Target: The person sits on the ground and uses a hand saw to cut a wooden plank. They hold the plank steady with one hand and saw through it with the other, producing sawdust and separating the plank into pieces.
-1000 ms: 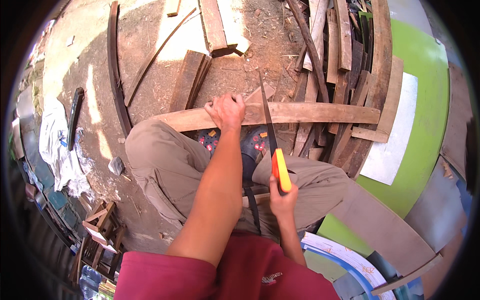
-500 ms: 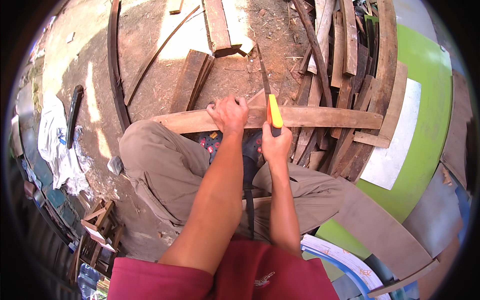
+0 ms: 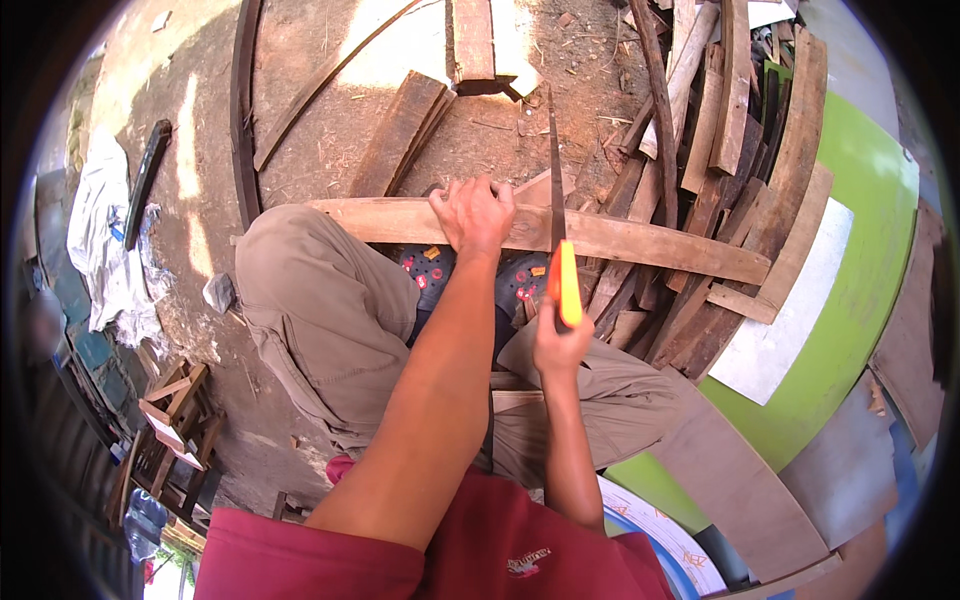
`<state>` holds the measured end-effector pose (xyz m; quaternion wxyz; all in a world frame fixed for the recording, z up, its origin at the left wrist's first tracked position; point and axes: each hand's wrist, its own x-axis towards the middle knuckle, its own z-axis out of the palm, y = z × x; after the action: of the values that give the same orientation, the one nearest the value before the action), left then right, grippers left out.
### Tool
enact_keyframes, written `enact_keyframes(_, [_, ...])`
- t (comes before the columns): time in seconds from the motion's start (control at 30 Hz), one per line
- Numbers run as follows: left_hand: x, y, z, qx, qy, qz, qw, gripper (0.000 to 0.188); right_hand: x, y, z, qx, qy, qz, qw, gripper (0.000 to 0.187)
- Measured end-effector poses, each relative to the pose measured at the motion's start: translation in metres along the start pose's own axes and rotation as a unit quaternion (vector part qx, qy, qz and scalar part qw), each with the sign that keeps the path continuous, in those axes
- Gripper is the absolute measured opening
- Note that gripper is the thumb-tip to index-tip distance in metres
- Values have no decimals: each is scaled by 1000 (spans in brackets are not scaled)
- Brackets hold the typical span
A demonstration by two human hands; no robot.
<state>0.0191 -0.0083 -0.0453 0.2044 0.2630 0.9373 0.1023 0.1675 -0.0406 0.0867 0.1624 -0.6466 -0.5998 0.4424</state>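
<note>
A long wooden plank (image 3: 650,240) lies crosswise in front of me, over my dark clogs (image 3: 428,272). Gripping its upper surface left of the middle is my left hand (image 3: 474,214), fingers curled over the far edge. My right hand (image 3: 560,343) is wrapped round the handle of a handsaw (image 3: 567,285), yellow and orange in colour. The saw's narrow blade points away from me and crosses the plank to the right of my left hand. Whether the teeth have cut into the wood I cannot make out.
Scrap boards (image 3: 720,150) are piled at the right, beside a green panel (image 3: 850,300) with a white sheet (image 3: 790,310) on it. Two wood blocks (image 3: 402,135) lie ahead. A white sack (image 3: 110,240) and a small wooden frame (image 3: 180,430) are at the left.
My right hand has drawn the saw back toward me, so its handle now sits on the near side of the plank. My left hand stays on the plank. The view has shifted slightly.
</note>
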Motion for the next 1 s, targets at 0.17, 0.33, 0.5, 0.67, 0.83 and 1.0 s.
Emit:
enact_keyframes(0.17, [2, 0, -3, 32, -19, -9, 999, 34, 8, 20, 10, 71, -37, 30, 996, 10])
enact_keyframes(0.33, [3, 2, -2, 25, -6, -12, 1000, 34, -115, 1, -103, 39, -113, 112, 986, 10])
enact_keyframes(0.5, [-1, -1, 4, 18, 7, -5, 1000, 34, -136, -22, -136, 7, -123, 126, 984, 11])
enact_keyframes(0.67, [3, 2, 2, 4, 15, 9, 1000, 34, 14, 26, -18, 142, -96, 92, 981, 23])
enact_keyframes(0.83, [0, 2, -1, 4, 29, 11, 999, 34, 51, 13, 20, 65, -58, 32, 996, 23])
enact_keyframes(1.0, [3, -4, 0, 34, 36, 14, 999, 32, -52, 20, -54, 71, -116, 101, 986, 26])
